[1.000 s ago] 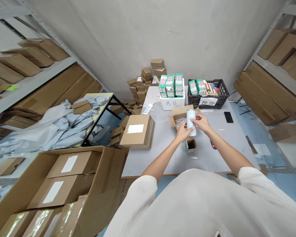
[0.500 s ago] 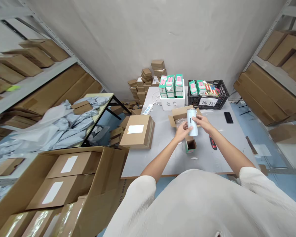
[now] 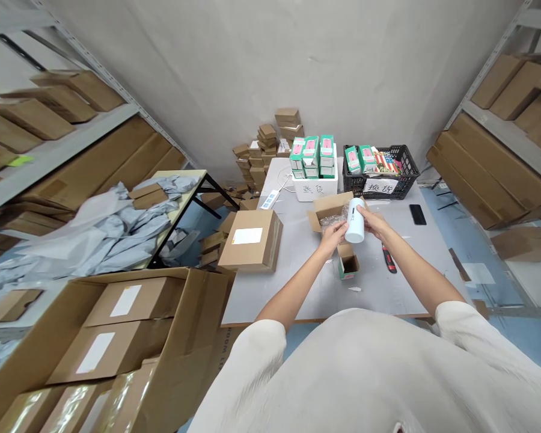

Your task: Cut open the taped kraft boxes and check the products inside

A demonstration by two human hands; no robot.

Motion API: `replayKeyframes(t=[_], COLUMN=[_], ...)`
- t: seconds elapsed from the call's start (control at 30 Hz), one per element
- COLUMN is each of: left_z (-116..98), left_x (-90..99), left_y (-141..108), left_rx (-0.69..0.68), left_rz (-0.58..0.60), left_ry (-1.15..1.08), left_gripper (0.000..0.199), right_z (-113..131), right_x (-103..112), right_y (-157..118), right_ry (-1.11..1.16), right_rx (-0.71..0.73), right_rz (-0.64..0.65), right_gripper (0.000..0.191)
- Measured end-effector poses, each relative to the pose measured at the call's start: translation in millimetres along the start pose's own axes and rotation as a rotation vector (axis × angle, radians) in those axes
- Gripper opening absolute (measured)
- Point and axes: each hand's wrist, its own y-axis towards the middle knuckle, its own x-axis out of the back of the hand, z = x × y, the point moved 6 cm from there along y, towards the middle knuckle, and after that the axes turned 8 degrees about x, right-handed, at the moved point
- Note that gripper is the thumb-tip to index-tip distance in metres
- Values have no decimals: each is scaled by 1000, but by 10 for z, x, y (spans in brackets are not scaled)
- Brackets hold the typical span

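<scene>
Between both hands is a light blue tumbler (image 3: pixel 355 224), held tilted above the table with its base towards me. My left hand (image 3: pixel 333 236) grips its left side near the lower end. My right hand (image 3: pixel 373 221) is closed around the right side, with the thumb on the front. Just below stands a small green and brown box (image 3: pixel 348 268), its top open and its inside dark. Behind the tumbler, an open cardboard carton (image 3: pixel 316 221) holds clear bubble wrap (image 3: pixel 332 220).
A taped carton (image 3: pixel 247 252) sits on the table's left. At the back are a white bin (image 3: pixel 315 190) of green boxes and a black crate (image 3: pixel 404 191). A red utility knife (image 3: pixel 389 260) and a phone (image 3: pixel 417 214) lie right. Stacked cartons (image 3: pixel 130 337) fill a large box at left.
The tumbler has turned in my hands, so a different side and more of its base face me. It has shifted slightly right; my left hand has moved with it.
</scene>
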Motion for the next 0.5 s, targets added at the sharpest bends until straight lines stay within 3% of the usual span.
replayKeyframes(t=[0.13,0.33,0.5], left_z=[17,-76,-189], left_x=[47,108,75], left_y=[56,16,-92], left_rx=[-56,-239,-348], left_rz=[-38,-136,-195], left_ry=[102,388,558], left_gripper=[58,78,62], right_z=[47,266,302], right_x=[-10,-94,-205], right_y=[-18,-270,-479], right_ry=[-13,-115,-183], right_rx=[105,455,566], right_rz=[81,218,326], right_gripper=[54,77,78])
